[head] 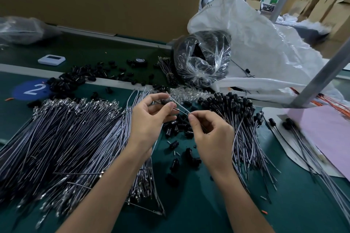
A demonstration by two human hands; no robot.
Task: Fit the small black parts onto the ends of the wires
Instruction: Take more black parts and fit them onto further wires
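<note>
Blk part [166, 101] half-hidden in L hand [149, 119]

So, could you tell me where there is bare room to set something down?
Bare mat lies between left forearm and right forearm at the near edge, and right of both. Loose black parts crowd the middle; bare wires fill the left.

Glossy blk plastic parts [174, 144], shiny metal tips [75, 103] on wires [66, 138], clear plastic bag [204, 56], matt table [189, 204].
</note>
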